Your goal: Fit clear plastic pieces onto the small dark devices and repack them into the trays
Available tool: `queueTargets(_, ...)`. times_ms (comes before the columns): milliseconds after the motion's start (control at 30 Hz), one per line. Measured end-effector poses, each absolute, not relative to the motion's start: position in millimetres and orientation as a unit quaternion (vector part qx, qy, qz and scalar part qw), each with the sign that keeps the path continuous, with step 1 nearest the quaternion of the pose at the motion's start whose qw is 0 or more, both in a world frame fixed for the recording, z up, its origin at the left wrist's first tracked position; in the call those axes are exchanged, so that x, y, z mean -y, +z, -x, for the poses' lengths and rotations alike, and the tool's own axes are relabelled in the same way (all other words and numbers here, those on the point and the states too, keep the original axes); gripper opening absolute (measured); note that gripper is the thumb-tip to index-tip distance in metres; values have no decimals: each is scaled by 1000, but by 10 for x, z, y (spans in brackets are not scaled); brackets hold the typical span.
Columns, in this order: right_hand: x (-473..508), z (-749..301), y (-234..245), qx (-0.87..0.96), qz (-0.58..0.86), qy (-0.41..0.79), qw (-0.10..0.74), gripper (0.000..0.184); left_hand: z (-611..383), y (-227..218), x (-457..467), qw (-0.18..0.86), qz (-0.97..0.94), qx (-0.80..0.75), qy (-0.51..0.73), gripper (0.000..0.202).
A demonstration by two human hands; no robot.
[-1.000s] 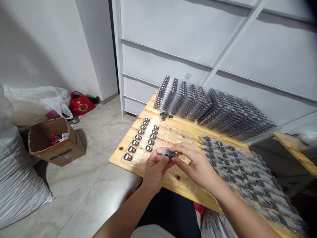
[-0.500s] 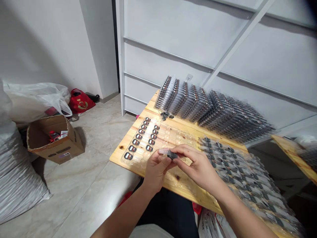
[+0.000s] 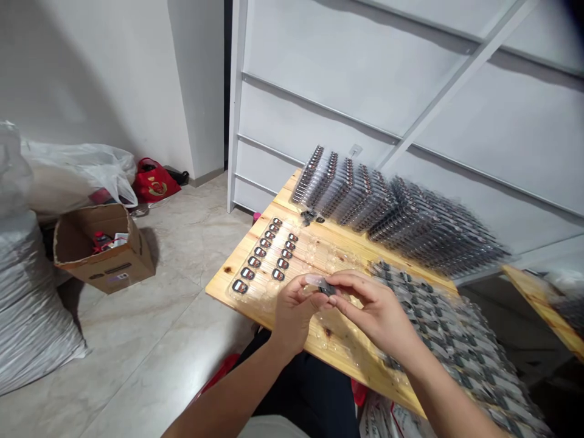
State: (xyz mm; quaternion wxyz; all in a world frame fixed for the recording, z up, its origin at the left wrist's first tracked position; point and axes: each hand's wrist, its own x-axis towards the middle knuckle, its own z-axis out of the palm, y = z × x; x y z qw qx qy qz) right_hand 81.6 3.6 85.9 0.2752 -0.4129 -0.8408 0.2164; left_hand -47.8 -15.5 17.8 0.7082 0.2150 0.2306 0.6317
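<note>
Between the fingertips of both hands is a small dark device [image 3: 326,288] with a pale translucent strip or sleeve at its left end. My left hand [image 3: 293,307] pinches it from the left, and my right hand [image 3: 374,304] grips its right side with thumb and fingers. Just beyond the hands lies a clear plastic tray [image 3: 262,267], with small dark oval devices with white windows [image 3: 254,262] set in two columns. To the right, clear trays [image 3: 449,340] hold many dark pieces in pale wrapping.
Tall stacks of filled clear trays [image 3: 347,188] line the back of the wooden table [image 3: 228,267]. A few loose dark pieces [image 3: 308,216] lie before them. On the floor at left are a cardboard box [image 3: 123,267], a red bag [image 3: 155,182] and a large white sack [image 3: 31,316].
The view has shifted slightly, so the scene sits a little further right. Both hands keep hold of the small dark device, which is turned slightly.
</note>
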Motion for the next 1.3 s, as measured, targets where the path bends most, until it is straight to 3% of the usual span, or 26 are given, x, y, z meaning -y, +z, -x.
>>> queueTargets(633, -51, -812, 879, 834, 444, 220, 244, 20, 477, 212, 159, 725, -197, -226, 619, 28)
queueTargets(1300, -36, -865, 942, 803, 445, 280, 281, 16, 433, 225, 147, 710, -243, -230, 620, 24)
